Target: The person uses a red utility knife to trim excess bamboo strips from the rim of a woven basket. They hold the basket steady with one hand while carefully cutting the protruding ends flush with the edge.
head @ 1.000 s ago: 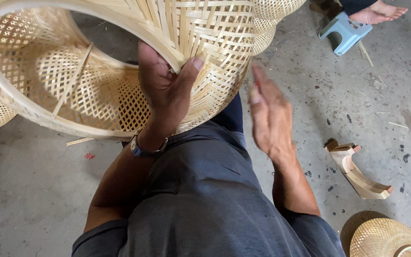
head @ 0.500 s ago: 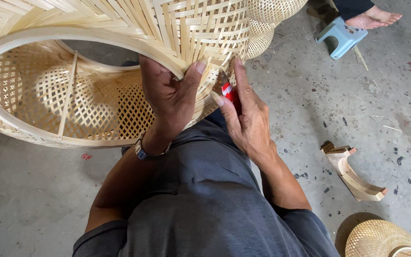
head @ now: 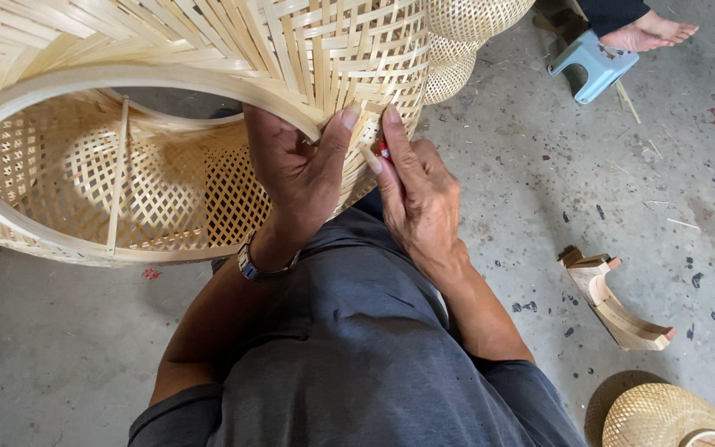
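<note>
A large woven bamboo basket (head: 84, 165) lies on its side in front of me, its round rim facing me. My left hand (head: 295, 170) grips the rim at its right side, thumb pressed on the outer weave. My right hand (head: 415, 186) is beside it, fingers against the woven wall, holding a small red tool (head: 384, 151) that is mostly hidden between the fingers. A watch sits on my left wrist. My lap in grey cloth fills the lower middle.
A curved wooden piece (head: 614, 302) lies on the concrete floor at right. A small woven basket (head: 664, 418) sits at bottom right, more woven pieces (head: 465, 25) at top. Another person's bare foot (head: 647, 31) rests by a blue stool (head: 593, 62).
My right hand has come in from the open air to the basket wall, now holding the red tool against the weave. The basket has shifted slightly; my left hand keeps its grip.
</note>
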